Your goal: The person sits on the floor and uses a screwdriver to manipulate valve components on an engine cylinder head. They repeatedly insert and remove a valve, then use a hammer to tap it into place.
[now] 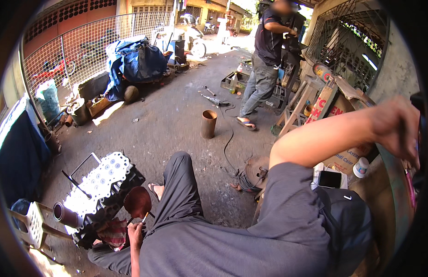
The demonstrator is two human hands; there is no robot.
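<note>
My left hand (135,234) is low in front of me, fingers closed around a thin white stick with an orange part (145,216), cigarette-like. Just beyond it is a round, dark red dish-like piece (137,202); a red patterned cloth (113,233) lies beside the hand. To the left sits an engine block (101,184) with a pale, holed top face, a bent black bar (77,183) standing on it. A brown metal sleeve (66,215) rests at its near end. My right arm is raised to the far right; the right hand (397,129) is smeared by motion, its fingers unclear.
A rusty cylinder (208,124) stands on the concrete floor, near a power tool (216,100) with a trailing cord. Another person (265,60) stands ahead. At right are a wooden stand (297,108), a phone (330,179), a white tub (361,167) and a dark bag (347,221).
</note>
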